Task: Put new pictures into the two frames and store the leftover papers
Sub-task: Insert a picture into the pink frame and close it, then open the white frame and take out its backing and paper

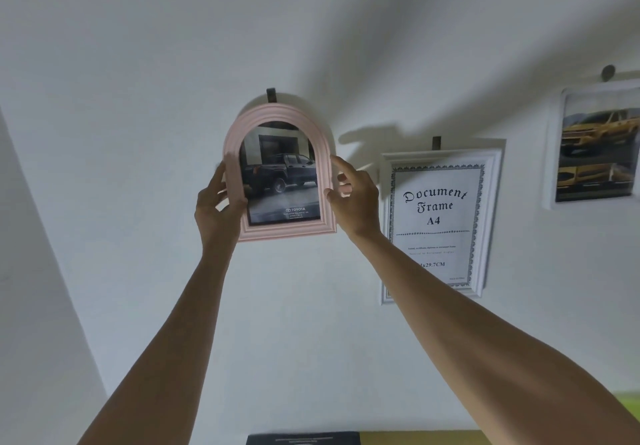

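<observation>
Pinching the pink arched frame (280, 174) by its sides, left hand (216, 209) and right hand (353, 198) hold it against the wall (138, 63).

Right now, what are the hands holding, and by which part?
The pink arched frame: left hand grips its left side, right hand pinches its right edge.

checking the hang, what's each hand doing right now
Left hand: grips the pink frame by its left edge.
Right hand: thumb and forefinger pinch its right edge.
</observation>
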{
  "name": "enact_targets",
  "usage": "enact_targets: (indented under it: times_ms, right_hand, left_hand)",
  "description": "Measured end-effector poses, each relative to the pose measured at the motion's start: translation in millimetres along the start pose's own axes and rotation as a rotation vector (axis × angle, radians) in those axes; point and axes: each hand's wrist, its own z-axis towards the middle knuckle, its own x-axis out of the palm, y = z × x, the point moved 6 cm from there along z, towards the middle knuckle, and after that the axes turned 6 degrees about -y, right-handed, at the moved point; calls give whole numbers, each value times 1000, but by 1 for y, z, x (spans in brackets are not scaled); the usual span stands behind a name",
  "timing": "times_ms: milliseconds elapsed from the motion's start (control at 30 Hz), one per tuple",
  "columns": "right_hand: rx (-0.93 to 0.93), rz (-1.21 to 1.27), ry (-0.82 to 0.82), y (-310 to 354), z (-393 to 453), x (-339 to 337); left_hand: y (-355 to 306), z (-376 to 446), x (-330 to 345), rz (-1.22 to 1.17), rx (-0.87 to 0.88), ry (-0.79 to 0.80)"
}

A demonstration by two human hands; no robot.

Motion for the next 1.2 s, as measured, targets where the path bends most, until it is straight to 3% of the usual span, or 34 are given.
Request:
enact_targets:
  times_ms: [100, 233, 367, 633, 900, 1200]
  right_hand:
    - [-19, -13, -13, 3, 5, -17]
    - [-15, -5, -37, 4, 13, -52]
    - [-25, -29, -101, -6, 19, -106]
    - [156, -111, -231, -77, 18, -233]
    - [320, -36, -50, -142, 10, -252]
    - [253, -42, -68, -146, 15, -249]
  left_hand:
    - [-10, -11, -1, 68, 23, -72]
    - [-40, -29, 15, 281, 275, -153]
    - [-71, -64, 63, 206, 421, -121]
    - [-83, -138, 182, -71, 42, 228]
    - [-54, -158, 211, -96, -103, 203]
    - [-47, -154, 216, -36, -98, 267]
